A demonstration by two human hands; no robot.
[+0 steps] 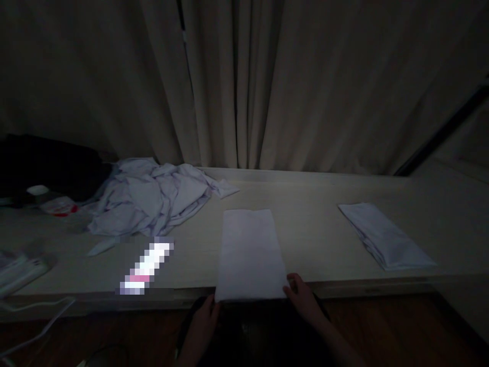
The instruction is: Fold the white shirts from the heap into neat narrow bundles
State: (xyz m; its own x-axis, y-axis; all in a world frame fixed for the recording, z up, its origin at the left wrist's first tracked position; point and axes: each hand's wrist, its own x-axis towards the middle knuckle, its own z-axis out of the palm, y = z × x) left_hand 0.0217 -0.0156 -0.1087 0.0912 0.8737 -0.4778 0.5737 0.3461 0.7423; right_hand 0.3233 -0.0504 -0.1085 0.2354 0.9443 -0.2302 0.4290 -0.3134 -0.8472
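Observation:
A white cloth (pixel 250 255), folded into a flat rectangle, lies in the middle of the table, its near edge reaching just past the table's front. My left hand (pixel 206 316) is closed at the near left corner of this cloth. At the near right corner, my right hand (pixel 301 295) grips the edge with bent fingers. Both thumbs are hard to make out in the dim light. To the right rests a second folded white cloth (pixel 385 237), set at a slant. A heap of crumpled white cloth (pixel 153 196) sits at the back left.
A brightly lit, blurred-out screen (pixel 147 267) lies at the front left of the table (pixel 313 229). Farther left are a clear bottle (pixel 57 205), a dark bundle (pixel 46 163) and a white cable (pixel 53 321) hanging over the edge. Curtains (pixel 324 92) hang behind.

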